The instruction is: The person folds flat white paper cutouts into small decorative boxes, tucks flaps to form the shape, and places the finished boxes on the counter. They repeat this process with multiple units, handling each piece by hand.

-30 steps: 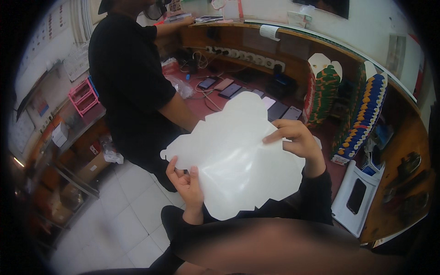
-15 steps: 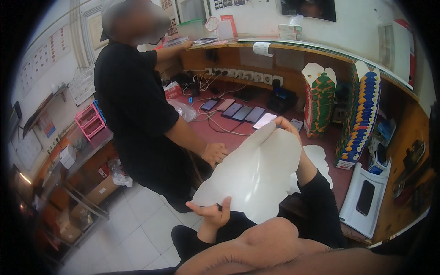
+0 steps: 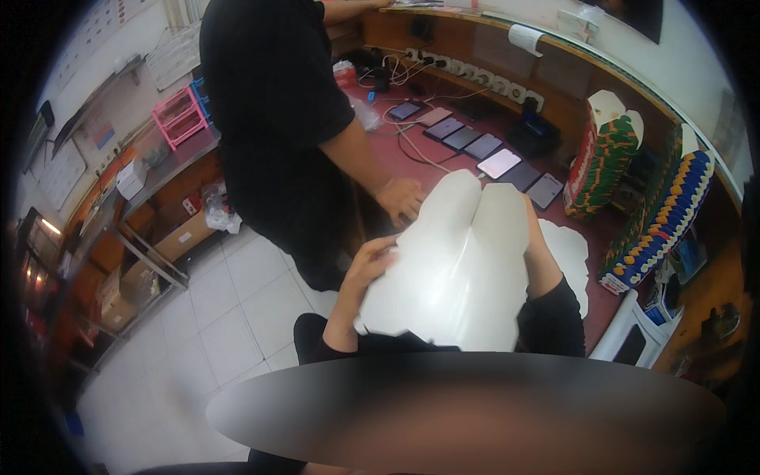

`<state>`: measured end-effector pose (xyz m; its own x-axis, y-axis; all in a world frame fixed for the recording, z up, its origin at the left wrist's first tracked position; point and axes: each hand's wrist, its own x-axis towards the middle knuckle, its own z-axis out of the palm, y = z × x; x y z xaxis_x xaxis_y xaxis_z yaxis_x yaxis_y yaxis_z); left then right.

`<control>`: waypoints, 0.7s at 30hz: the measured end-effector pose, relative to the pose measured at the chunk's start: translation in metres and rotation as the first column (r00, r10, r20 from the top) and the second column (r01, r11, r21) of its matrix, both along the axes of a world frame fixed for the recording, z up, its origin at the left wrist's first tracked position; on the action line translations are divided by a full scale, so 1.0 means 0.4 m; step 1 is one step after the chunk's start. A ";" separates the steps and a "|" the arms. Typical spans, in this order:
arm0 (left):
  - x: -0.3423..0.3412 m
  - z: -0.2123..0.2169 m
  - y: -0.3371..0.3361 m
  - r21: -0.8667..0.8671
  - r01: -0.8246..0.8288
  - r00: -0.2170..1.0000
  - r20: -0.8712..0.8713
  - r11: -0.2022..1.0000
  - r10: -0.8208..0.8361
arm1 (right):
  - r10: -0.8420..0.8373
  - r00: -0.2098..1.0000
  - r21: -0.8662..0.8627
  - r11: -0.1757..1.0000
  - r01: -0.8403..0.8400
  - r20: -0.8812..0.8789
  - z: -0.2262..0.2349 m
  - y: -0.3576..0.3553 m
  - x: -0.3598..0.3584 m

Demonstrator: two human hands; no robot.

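A white card box blank [image 3: 455,273], glossy and with a wavy cut edge, is held up over my lap and bends along its middle. My left hand [image 3: 370,265] grips its left edge with curled fingers, slightly blurred. On the other side, my right hand [image 3: 540,237] holds the right edge; its fingers are mostly hidden behind the card. Another white blank [image 3: 568,257] lies on the red desk just beyond my right forearm. Several phones [image 3: 481,146] lie in a row on the desk past the raised card.
Nested stacks of printed cartons, one green and red [image 3: 606,158], one blue and yellow [image 3: 665,222], stand at right. A dark phone [image 3: 631,346] lies on a white pad. A person in black [image 3: 273,134] stands at left, one hand by the desk edge. Cables and a socket row [image 3: 475,75] run behind.
My left hand has moved up from the blank's lower left corner along its left edge. The blank now bends into two raised humps. The view has shifted, and more phones show.
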<state>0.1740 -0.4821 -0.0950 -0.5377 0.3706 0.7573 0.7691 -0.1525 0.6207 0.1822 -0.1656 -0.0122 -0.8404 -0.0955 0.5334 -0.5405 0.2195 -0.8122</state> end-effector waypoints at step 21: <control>0.038 0.018 0.032 0.538 0.045 0.997 0.030 0.842 -0.072 | 0.257 0.960 -0.112 0.963 -0.246 0.107 0.003 -0.113 0.044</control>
<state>0.1891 -0.4693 -0.0880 -0.5677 -0.0546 0.8214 0.7203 -0.5161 0.4635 0.1997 -0.2109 -0.0112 -0.8540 -0.2650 0.4477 -0.4658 0.0062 -0.8849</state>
